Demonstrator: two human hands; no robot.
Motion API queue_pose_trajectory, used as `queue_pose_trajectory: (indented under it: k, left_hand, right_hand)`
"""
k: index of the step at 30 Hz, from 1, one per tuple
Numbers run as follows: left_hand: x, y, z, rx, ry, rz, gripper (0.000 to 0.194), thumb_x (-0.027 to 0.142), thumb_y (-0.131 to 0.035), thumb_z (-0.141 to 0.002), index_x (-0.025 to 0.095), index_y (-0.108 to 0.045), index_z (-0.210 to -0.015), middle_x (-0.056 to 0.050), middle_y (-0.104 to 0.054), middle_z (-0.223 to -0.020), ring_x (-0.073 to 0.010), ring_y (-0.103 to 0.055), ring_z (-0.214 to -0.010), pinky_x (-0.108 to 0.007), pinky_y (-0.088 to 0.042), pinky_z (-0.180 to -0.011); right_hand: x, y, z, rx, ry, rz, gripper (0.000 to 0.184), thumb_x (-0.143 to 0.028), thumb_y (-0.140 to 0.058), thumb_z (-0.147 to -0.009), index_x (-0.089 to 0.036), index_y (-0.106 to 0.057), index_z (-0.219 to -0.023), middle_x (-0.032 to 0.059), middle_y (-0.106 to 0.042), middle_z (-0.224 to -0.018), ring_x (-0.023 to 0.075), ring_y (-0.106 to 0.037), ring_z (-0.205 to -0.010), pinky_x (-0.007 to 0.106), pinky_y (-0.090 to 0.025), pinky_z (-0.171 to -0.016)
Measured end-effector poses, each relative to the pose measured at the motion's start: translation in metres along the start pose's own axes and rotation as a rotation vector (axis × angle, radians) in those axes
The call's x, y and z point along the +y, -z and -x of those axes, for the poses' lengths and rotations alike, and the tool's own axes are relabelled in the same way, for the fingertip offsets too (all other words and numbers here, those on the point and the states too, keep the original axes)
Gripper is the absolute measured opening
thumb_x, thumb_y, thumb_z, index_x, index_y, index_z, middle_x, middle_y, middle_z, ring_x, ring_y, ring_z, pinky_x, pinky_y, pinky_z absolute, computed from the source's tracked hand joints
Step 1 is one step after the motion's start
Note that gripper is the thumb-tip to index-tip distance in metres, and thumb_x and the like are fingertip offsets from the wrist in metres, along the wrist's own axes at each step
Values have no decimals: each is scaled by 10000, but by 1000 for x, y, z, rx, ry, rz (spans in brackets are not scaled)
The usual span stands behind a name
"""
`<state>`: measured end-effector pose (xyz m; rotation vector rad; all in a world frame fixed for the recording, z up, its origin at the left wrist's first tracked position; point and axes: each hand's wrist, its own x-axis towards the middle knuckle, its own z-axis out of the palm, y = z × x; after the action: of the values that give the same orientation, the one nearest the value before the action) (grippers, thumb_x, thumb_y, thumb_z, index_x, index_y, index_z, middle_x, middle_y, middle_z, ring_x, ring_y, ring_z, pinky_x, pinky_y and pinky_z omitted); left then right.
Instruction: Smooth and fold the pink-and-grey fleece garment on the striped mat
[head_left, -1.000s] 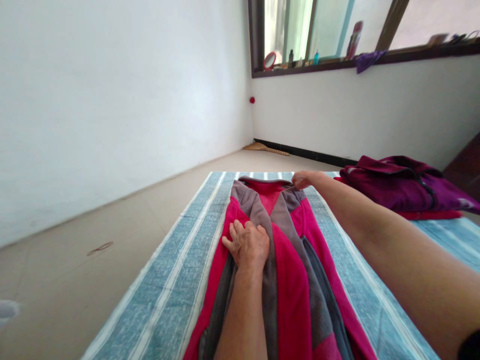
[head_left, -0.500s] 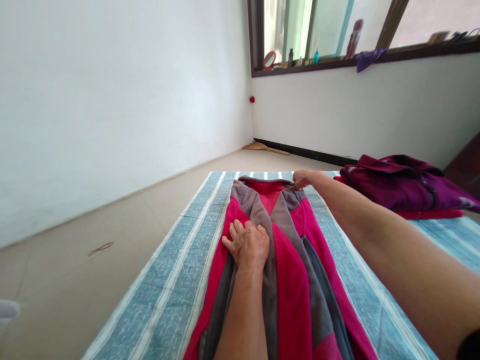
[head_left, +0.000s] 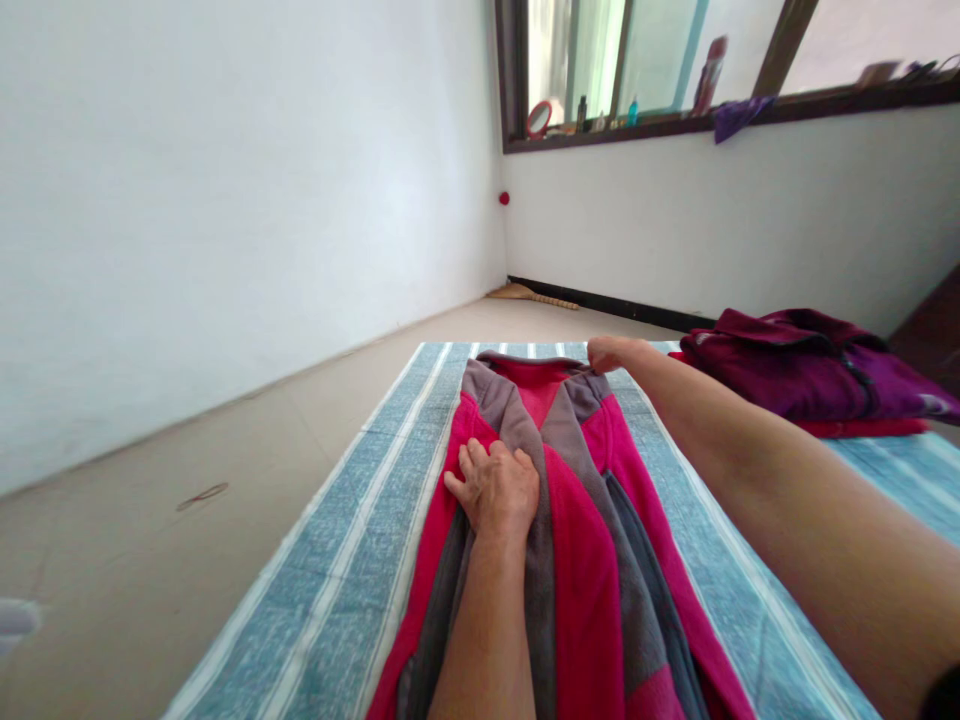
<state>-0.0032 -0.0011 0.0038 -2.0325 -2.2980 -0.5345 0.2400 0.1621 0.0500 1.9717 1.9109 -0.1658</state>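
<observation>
Evidently settled, a pink and gray fleece garment (head_left: 581,560) lies lengthwise on a blue and white striped cloth (head_left: 360,520), its gray collar (head_left: 514,410) at the far end and its lower part running out of view at the bottom; the front panels overlap in the middle, and the sides look drawn in, giving a long, narrow shape. The left hand (head_left: 496,485) rests palm down on the chest area, fingers loosely spread and gripping nothing, seemingly to steady the fabric; the right hand (head_left: 611,353) reaches to the far right corner, its fingers closed on the fabric edge beside the collar, though the fingertips are hidden; this placement suggests that the corner is being straightened while the body is kept flat. Well to the right, a purple garment (head_left: 795,370) lies bunched over red fabric (head_left: 862,429); beyond the striped cloth, a small broom (head_left: 517,292) lies on the pale floor (head_left: 225,580), near the foot of the wall.
</observation>
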Motion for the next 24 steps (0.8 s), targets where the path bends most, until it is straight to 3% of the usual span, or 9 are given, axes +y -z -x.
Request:
queue_pose_trajectory:
  k: [16,24]
  left_hand:
    - [-1,3,1,-19,-1,21,327,277,-449,-868,125,-677,-1046,-198,-527,-1346,-322,-438,-1289,-557,-321,-1029]
    - [-2,3,-1,-20,-3,47,317,269,-470,-853,123,-678,-1045,-213,-512,-1356,-335,-432,-1292,-570,-315,-1032]
  right_hand:
    - [-16,-17,15,147,-130,-118,291,-374,-572,-913,-150,-607,-1094,77,-616,-1121,192,-607,-992,391,-513,-849]
    - [-41,-17,53,364,-117,-165,315,-385,-533,-930,-149,-589,-1130,95,-596,-1157,205,-589,-1019,401,-486,-872]
